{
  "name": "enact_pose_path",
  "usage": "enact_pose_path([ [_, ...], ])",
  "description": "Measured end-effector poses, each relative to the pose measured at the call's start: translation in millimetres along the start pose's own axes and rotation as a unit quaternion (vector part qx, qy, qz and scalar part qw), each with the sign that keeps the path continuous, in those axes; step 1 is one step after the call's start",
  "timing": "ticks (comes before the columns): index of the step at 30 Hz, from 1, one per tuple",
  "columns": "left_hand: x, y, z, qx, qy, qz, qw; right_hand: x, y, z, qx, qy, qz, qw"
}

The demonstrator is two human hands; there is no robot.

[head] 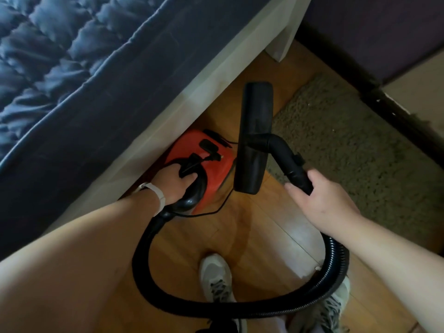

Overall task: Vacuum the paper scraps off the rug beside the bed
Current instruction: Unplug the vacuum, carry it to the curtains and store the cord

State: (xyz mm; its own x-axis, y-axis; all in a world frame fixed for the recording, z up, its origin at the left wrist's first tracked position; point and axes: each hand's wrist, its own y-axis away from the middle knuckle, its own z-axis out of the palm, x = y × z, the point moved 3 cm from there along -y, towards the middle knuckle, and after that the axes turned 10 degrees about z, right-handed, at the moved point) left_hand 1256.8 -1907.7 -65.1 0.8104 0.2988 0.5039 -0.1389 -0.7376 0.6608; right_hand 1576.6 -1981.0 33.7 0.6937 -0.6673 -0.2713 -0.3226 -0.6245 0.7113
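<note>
A small red vacuum cleaner (211,162) sits on the wooden floor against the bed frame. My left hand (174,182) grips its black carry handle. My right hand (319,200) holds the black wand just behind the elbow joint, fingers curled round it. The wide black floor nozzle (255,131) hangs upright in front of me, partly over the left edge of the olive shaggy rug (348,140). A ribbed black hose (216,306) loops from the vacuum round my feet to the wand. No paper scraps show clearly on the rug.
The bed with a dark blue quilt (60,44) and pale frame (168,111) fills the left. A dark wall base and pale furniture (413,87) bound the rug on the right. A thin black cord (223,203) trails on the floor. My sneakers (216,280) stand below.
</note>
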Motion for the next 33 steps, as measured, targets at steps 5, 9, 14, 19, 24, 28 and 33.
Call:
enact_pose_path([
  [5, 29.9, 22.5, -0.8, 0.025, -0.024, 0.016, 0.999, 10.1, 21.9, -28.2, 0.006, -0.009, 0.031, 0.999],
  [9, 50.6, 62.5, -9.6, 0.037, -0.056, -0.008, 0.998, 18.9, 46.4, -60.9, 0.010, -0.028, 0.047, 0.998],
  [14, 113.8, 133.0, -30.9, 0.087, -0.095, 0.015, 0.991, 24.7, 87.0, -112.1, 0.010, -0.049, 0.046, 0.998],
  [19, 190.5, 206.9, -62.1, 0.155, -0.073, 0.059, 0.984, 21.5, 138.2, -176.9, -0.013, -0.028, 0.011, 0.999],
  [24, 262.9, 282.9, -93.9, 0.225, -0.020, 0.047, 0.973, 23.3, 204.8, -259.5, -0.032, -0.009, -0.057, 0.998],
  [28, 317.6, 347.1, -117.2, 0.286, 0.018, 0.050, 0.957, 34.9, 256.3, -327.4, 0.020, 0.028, -0.104, 0.994],
  [33, 363.9, 432.0, -145.9, 0.377, 0.058, 0.026, 0.924, 45.6, 311.2, -400.1, 0.088, -0.030, -0.153, 0.984],
])
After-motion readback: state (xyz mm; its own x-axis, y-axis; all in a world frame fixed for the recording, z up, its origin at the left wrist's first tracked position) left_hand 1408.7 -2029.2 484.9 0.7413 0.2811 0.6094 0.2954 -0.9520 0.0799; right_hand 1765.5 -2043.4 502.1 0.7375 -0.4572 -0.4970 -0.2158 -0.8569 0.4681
